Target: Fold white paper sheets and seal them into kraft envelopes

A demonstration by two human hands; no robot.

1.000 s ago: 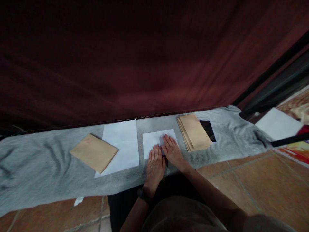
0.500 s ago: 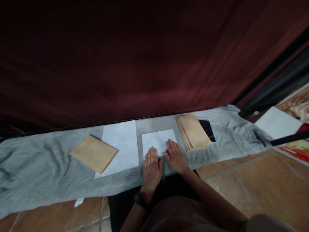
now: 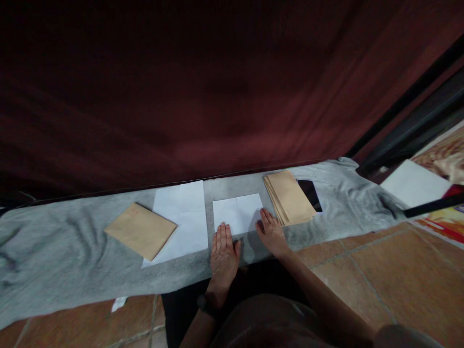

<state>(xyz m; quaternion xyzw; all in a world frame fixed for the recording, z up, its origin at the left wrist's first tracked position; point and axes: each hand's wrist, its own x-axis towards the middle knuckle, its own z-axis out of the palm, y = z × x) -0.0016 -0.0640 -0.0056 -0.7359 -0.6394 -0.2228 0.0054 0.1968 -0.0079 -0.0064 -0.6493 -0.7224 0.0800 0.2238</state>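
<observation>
A folded sheet of white paper (image 3: pixel 237 212) lies flat on the grey cloth in front of me, with a faint crease down its middle. My left hand (image 3: pixel 224 251) rests flat at the near left corner of that sheet, fingers stretched out. Over the right edge of the paper lies my right hand (image 3: pixel 271 233), its fingers extended and its palm down. Just beyond the right hand sits a fanned stack of brown envelopes (image 3: pixel 292 195). To the left are larger white sheets (image 3: pixel 186 212), partly covered by other brown envelopes (image 3: pixel 139 229).
A dark-screened phone (image 3: pixel 311 195) lies partly beneath the right-hand stack. The grey cloth (image 3: pixel 65 251) covers a narrow surface against a dark red curtain (image 3: pixel 217 121). Below is a tiled floor (image 3: pixel 362 266) with a white scrap (image 3: pixel 119 303). A black bar (image 3: pixel 435 208) crosses at far right.
My hands have moved apart along the folded sheet: the right one slid right to its edge, the left one slightly left and nearer me. The paper has stayed in place.
</observation>
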